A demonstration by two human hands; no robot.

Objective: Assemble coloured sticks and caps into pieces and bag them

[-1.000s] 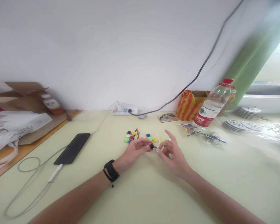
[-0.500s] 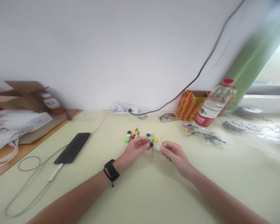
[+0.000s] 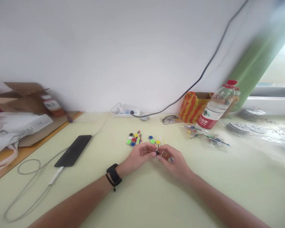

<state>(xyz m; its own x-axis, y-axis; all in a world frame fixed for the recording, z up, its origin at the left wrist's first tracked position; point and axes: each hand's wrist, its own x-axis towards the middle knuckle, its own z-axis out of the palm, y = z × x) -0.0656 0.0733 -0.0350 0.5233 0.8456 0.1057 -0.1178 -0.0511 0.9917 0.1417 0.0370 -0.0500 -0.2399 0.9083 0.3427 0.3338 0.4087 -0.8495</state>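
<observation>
Over the counter [image 3: 147, 199], the left hand [image 3: 141, 155] and right hand [image 3: 175, 160] now meet — half a second ago they were apart. The fingers of both pinch a small black piece [image 3: 157, 153] between them. Just beyond lies a blue disc [image 3: 151, 137] — farther back, a power strip [image 3: 127, 113].

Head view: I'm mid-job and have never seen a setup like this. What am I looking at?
There is no machine here: one person works with two bare hands, seen from a camera worn on the head, looking forward and down. The left hand, with a black wristband, and the right hand meet at a small black piece, pinched between their fingertips. Just beyond lie coloured discs and thin sticks. A black phone-like device lies further left; a large bottle stands right.
</observation>
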